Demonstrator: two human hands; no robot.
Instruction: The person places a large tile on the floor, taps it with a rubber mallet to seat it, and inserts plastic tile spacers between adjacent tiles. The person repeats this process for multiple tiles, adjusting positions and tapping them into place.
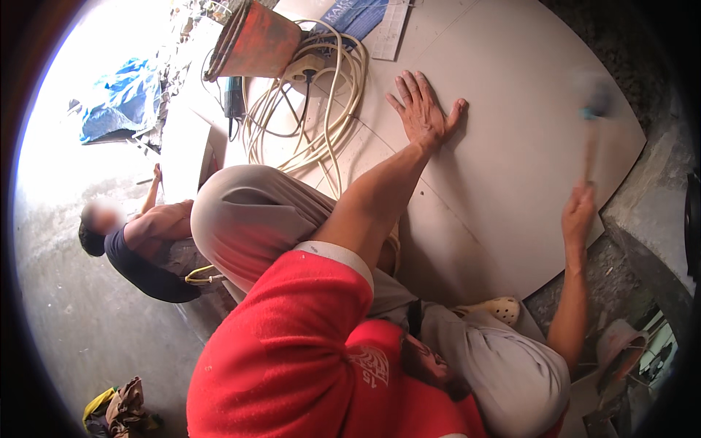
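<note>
My left hand (423, 117) lies flat with its fingers spread on a large pale floor tile (504, 160). In my right hand (579, 212) is the wooden handle of a mallet (590, 150), gripped near its lower end. The mallet's dark head, with a blue-green patch, is smeared by motion over the tile's far right part. I cannot tell whether the head touches the tile.
Coiled cream cable (339, 120), an orange bucket (259, 40) lying tilted and a power tool (234, 98) are on the tiles at upper left. Another person (146, 241) is at the left. Rough ground (558, 292) borders the tile; a pail (621, 347) stands lower right.
</note>
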